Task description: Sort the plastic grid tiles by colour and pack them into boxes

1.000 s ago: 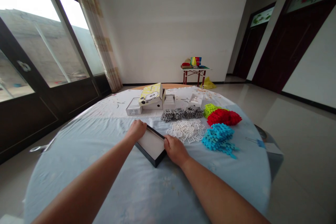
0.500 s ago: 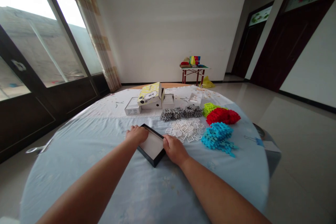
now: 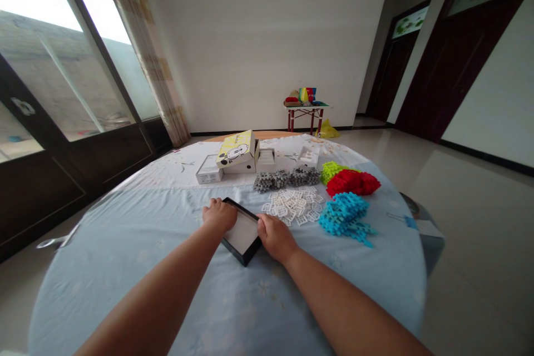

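A shallow black box (image 3: 243,238) with a pale inner floor lies at an angle on the tablecloth in front of me. My left hand (image 3: 220,214) is at its left edge, closed over the rim, with part of the fingers hidden. On the opposite edge, my right hand (image 3: 276,237) grips the box with the thumb on top. Just beyond the right hand spreads a heap of white grid-shaped plastic pieces (image 3: 294,204). Blue interlocking pieces (image 3: 346,216) are piled to its right.
Behind the white heap lie grey pieces (image 3: 287,178), with red pieces (image 3: 352,182) and lime-green pieces (image 3: 332,169) to the right. A yellow-topped cartoon box (image 3: 236,150) stands farther back, between a white box (image 3: 209,170) and small white trays (image 3: 308,156). A small side table (image 3: 306,107) stands by the wall.
My left hand has shifted slightly to the right over the box's edge. The right hand keeps its grip, and the box stays almost in place. The whole view has drifted a little.
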`<state>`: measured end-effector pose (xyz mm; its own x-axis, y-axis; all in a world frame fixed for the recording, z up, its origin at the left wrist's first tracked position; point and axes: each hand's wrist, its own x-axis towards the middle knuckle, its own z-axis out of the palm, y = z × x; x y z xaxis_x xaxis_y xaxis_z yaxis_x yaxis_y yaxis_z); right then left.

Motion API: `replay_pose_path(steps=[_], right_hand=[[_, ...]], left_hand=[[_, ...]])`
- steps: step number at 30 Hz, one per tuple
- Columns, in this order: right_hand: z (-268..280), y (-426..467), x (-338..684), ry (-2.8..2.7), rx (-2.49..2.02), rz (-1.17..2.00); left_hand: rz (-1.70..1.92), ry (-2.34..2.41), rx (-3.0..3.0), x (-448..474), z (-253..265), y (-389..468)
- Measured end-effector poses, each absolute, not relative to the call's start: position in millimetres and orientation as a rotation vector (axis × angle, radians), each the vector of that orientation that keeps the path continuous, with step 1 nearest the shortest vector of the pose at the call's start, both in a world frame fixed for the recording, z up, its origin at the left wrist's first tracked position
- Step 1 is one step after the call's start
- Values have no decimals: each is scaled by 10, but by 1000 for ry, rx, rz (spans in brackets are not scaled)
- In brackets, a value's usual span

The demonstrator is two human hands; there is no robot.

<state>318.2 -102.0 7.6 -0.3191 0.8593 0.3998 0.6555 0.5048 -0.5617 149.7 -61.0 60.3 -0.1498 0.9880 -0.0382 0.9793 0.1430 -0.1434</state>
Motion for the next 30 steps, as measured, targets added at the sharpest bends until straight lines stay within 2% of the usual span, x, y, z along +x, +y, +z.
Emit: replay_pose_path(steps=[7, 30], right_hand=[[84, -1011, 3178, -2096, -1256, 397], [77, -1009, 3165, -2095, -1243, 385]], left_hand=[[295, -2240, -1922, 1685, 560, -583], [217, -2206, -1951, 1544, 507, -557]])
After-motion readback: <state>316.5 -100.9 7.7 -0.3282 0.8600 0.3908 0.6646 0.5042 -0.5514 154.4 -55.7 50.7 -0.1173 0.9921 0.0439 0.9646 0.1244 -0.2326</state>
